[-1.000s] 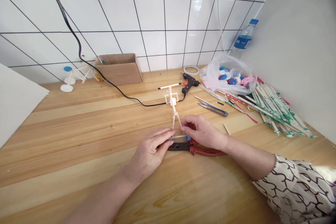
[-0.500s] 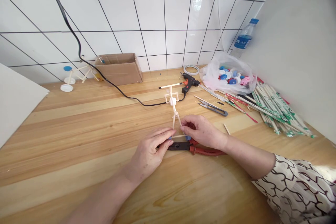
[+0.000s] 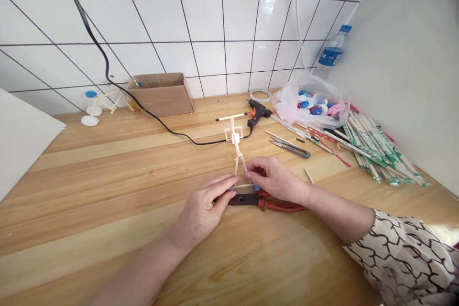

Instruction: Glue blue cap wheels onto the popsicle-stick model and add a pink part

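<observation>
Between my hands stands a small tricycle-shaped frame of wooden sticks (image 3: 237,150), with a crossbar at its near end and a blue bottle cap (image 3: 256,188) at that bar's right end. Another blue cap, mostly covered by my fingers, sits at the left end. My left hand (image 3: 208,203) is closed on the frame's left near corner, by its cap. At the right corner my right hand (image 3: 278,179) pinches the slanting stick, thumb close to the cap. Pliers with red handles (image 3: 283,206) lie just in front of the frame, partly behind my left fingertips.
Behind the frame lie a glue gun (image 3: 258,114) with a black cord and a roll of tape (image 3: 260,95). Thread snips (image 3: 289,147), a bag of bottle caps (image 3: 311,103) and wrapped chopsticks (image 3: 380,148) are to the right. A cardboard box (image 3: 161,94) and another stick model (image 3: 103,100) stand back left.
The whole view has shifted very slightly. Both hands keep the same hold on the stick frame, and nothing else has visibly moved.
</observation>
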The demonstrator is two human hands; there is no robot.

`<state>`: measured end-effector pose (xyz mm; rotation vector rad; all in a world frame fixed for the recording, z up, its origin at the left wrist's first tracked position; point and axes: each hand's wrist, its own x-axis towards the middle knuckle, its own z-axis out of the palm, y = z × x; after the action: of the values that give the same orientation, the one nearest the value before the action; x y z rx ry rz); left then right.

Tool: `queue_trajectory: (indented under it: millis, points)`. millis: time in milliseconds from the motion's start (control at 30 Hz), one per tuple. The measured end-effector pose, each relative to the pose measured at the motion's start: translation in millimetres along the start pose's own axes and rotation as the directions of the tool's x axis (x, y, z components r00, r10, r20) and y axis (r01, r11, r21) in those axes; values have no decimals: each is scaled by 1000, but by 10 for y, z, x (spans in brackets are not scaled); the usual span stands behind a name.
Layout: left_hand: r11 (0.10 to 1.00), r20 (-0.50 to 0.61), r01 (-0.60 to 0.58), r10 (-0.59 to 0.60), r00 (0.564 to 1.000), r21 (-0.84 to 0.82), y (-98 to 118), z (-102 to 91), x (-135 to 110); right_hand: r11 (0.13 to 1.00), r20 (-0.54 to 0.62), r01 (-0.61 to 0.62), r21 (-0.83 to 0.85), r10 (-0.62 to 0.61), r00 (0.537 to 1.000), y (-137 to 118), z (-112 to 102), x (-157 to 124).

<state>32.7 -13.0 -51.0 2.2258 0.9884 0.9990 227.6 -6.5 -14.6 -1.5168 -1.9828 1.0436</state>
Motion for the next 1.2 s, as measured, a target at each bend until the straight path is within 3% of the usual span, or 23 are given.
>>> queue_trajectory:
  millis: [1200]
  points:
    - [1000,-2,9,-9,1000,8,-5,6,-9,1000,-11,2,-7,-2,1000,18,1,0]
